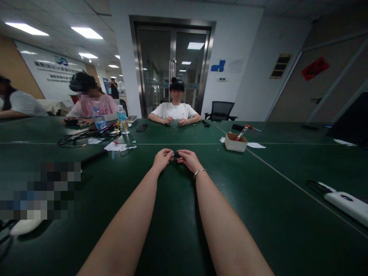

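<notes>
Both my arms stretch out over the dark green table (175,214). My left hand (162,158) is closed in a pinch, with a tiny pale spot showing at its fingertips. My right hand (189,159), with a silver bracelet at the wrist, pinches a small black object (176,154). The two sets of fingertips nearly meet around this object. Its kind is too small to make out, and the fingers cover part of it. Whether the left fingers grip the same piece or a separate one, I cannot tell.
An open cardboard box (235,144) with a tool in it stands right of my hands. Bottles (122,120), tangled black cables (86,136) and paper scraps (115,147) lie left. A white device (346,203) lies far right. A person (176,111) sits opposite.
</notes>
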Demonstrator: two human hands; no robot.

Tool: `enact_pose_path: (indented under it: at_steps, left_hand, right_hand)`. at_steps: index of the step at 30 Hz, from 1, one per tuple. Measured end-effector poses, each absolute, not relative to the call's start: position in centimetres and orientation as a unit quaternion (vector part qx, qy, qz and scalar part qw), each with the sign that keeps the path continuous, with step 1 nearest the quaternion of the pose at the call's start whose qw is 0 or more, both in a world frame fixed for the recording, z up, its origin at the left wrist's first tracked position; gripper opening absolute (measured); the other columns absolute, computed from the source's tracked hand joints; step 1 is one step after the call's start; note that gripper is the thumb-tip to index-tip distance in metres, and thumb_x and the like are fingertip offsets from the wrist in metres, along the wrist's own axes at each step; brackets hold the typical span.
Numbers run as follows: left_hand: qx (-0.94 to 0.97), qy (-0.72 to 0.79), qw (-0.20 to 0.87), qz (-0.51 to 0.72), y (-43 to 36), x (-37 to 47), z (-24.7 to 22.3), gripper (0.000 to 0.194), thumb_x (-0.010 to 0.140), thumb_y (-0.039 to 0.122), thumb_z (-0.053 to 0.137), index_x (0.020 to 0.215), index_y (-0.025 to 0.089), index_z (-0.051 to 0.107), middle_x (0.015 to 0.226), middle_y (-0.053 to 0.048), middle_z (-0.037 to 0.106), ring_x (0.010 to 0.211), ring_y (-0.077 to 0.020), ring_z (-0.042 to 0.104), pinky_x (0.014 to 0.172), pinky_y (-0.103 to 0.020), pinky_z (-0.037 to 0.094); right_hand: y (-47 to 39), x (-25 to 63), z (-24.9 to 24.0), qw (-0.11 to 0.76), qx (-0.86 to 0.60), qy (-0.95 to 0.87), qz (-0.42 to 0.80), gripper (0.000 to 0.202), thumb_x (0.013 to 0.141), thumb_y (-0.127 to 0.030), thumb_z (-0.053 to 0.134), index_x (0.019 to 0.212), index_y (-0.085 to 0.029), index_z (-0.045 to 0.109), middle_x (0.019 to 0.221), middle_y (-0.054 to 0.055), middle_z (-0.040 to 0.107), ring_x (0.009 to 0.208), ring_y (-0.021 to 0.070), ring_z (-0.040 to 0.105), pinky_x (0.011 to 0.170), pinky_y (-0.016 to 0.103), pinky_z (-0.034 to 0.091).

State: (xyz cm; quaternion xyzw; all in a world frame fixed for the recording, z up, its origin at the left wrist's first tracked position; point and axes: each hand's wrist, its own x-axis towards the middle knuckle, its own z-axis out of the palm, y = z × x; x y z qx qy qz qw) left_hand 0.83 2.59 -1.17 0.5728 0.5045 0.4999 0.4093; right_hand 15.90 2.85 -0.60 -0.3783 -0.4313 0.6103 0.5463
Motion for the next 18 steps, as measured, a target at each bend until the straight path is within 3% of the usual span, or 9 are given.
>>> enact_pose_path:
  at_steps: [3,6,13,18]
  left_hand:
    - [0.585,0.482,0.402,0.513,2.48,0.88,-1.04,0.031,0.072,0.032,0.066,0.097,0.015,0.061,0.089,-0.008,0.068,0.074,-0.0154,0.064,0.054,-0.02,0.043]
    - [0.566,0.495,0.413,0.514,2.41,0.9,-0.94,0.03,0.075,0.037,0.062,0.096,0.016,0.061,0.094,-0.009,0.068,0.073,-0.0158,0.064,0.051,-0.021,0.042]
    - [0.585,0.484,0.39,0.521,2.45,0.73,-1.12,0.038,0.071,0.034,0.067,0.104,0.016,0.06,0.09,-0.009,0.067,0.076,-0.0175,0.064,0.056,-0.023,0.045]
    - [0.578,0.483,0.394,0.527,2.6,0.75,-1.41,0.04,0.072,0.038,0.065,0.106,0.016,0.059,0.08,-0.007,0.066,0.067,-0.016,0.063,0.055,-0.024,0.045]
  right_hand:
    - [2.9,15.91,-0.66,0.545,-0.378,-0.433,0.61,0.006,0.076,-0.006,0.063,0.081,-0.01,0.065,0.059,0.003,0.064,0.047,0.0095,0.06,0.046,0.02,0.053]
    - [2.9,15.89,-0.66,0.544,-0.382,-0.431,0.61,0.006,0.077,-0.006,0.062,0.081,-0.009,0.065,0.059,0.003,0.064,0.047,0.0096,0.06,0.047,0.02,0.053]
    - [2.71,15.84,-0.4,0.545,-0.382,-0.426,0.613,0.009,0.08,-0.003,0.058,0.081,-0.008,0.064,0.06,0.003,0.063,0.046,0.0093,0.06,0.046,0.02,0.052]
    - [2.64,15.78,-0.34,0.543,-0.388,-0.431,0.608,0.009,0.08,-0.003,0.057,0.081,-0.009,0.064,0.061,0.004,0.064,0.045,0.0093,0.06,0.046,0.02,0.053]
